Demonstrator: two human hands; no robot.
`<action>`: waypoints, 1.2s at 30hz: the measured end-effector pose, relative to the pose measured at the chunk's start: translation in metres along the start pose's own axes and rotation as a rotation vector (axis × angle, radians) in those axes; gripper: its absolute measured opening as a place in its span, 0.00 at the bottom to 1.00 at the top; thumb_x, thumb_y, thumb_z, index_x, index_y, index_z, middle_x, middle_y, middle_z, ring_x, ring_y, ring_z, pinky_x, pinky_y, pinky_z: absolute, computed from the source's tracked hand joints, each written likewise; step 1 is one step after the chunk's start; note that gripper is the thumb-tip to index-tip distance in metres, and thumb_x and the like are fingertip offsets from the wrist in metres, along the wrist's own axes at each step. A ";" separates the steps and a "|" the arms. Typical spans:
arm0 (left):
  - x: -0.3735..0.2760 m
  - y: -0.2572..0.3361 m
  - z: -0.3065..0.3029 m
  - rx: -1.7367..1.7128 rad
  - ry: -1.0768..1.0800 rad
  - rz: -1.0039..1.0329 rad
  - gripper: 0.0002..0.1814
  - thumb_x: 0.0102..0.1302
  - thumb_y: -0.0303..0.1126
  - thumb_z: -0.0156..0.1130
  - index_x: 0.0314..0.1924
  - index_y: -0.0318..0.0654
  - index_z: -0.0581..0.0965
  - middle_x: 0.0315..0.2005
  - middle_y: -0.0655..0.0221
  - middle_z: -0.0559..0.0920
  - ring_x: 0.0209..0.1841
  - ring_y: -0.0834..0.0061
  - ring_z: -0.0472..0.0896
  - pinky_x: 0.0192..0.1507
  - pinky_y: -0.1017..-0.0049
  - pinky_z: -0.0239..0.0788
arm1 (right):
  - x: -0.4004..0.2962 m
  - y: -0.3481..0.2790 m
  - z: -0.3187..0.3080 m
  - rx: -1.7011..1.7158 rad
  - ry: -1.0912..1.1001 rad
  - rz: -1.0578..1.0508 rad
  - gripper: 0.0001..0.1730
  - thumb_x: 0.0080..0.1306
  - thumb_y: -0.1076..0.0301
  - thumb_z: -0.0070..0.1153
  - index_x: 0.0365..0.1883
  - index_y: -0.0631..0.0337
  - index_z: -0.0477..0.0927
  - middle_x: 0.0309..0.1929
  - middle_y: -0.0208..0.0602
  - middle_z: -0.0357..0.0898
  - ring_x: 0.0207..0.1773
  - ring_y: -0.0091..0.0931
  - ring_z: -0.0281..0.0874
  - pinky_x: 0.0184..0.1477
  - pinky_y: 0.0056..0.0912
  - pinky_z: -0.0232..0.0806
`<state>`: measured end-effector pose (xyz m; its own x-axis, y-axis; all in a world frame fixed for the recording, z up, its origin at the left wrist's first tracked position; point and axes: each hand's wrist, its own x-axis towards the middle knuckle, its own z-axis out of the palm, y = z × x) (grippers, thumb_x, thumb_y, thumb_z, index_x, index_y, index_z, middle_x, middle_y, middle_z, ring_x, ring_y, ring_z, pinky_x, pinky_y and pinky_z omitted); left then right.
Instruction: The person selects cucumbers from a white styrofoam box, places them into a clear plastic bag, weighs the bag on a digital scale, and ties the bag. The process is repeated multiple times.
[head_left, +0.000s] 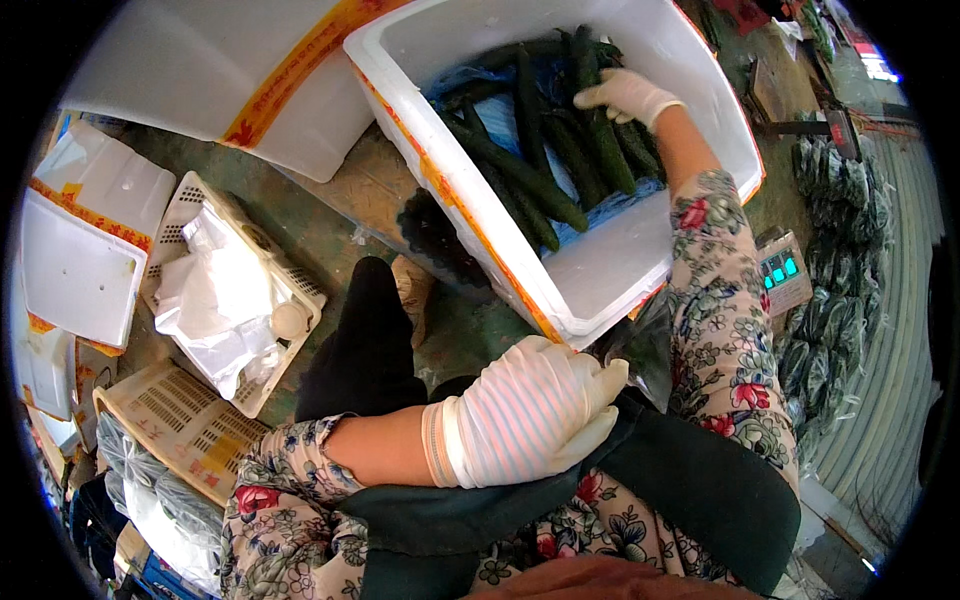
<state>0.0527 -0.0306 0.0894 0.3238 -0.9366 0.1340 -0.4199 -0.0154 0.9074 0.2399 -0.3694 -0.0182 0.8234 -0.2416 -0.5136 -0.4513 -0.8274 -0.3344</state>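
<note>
A white foam box (622, 281) stands tilted before me, with several dark green cucumbers (517, 161) lying on blue plastic film (491, 112) inside it. Reaching into its far right part, my right hand (630, 96) in a pale thin glove has its fingers closed around a cucumber (611, 157). My left hand (536, 412), in a whitish glove over a striped one, is at the box's near corner. Its fingers grip the edge of a clear plastic bag (649, 352) with something green in it; part of the bag is hidden by my right sleeve.
More foam boxes (187, 67) stand at upper left and far left (82, 247). On the left, a cream plastic crate (281, 367) holds white plastic bags (217, 277). A digital scale (784, 274) sits right of my arm, beside rows of bagged dark green produce (832, 300).
</note>
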 end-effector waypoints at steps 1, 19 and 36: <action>-0.001 0.001 0.000 0.027 0.004 -0.017 0.18 0.62 0.36 0.60 0.48 0.30 0.76 0.23 0.60 0.78 0.30 0.58 0.81 0.34 0.63 0.72 | -0.010 -0.018 -0.015 0.084 0.057 -0.037 0.46 0.56 0.49 0.69 0.63 0.74 0.68 0.31 0.36 0.75 0.30 0.25 0.72 0.32 0.28 0.68; -0.004 0.001 0.000 0.006 -0.037 -0.020 0.17 0.64 0.35 0.57 0.49 0.32 0.72 0.23 0.57 0.78 0.31 0.53 0.81 0.34 0.58 0.72 | 0.034 -0.008 0.017 -0.410 0.100 -0.275 0.26 0.62 0.68 0.58 0.60 0.57 0.77 0.57 0.42 0.80 0.58 0.35 0.78 0.58 0.36 0.70; -0.003 -0.006 -0.004 0.008 -0.028 -0.015 0.18 0.63 0.33 0.57 0.49 0.29 0.72 0.24 0.56 0.78 0.31 0.52 0.80 0.34 0.58 0.72 | 0.017 -0.018 0.021 -0.726 -0.273 -0.364 0.21 0.59 0.63 0.63 0.50 0.61 0.81 0.49 0.45 0.82 0.53 0.44 0.78 0.54 0.45 0.69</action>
<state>0.0579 -0.0260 0.0847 0.3063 -0.9457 0.1088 -0.4218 -0.0324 0.9061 0.2550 -0.3484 -0.0373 0.7201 0.1554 -0.6762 0.2339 -0.9719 0.0257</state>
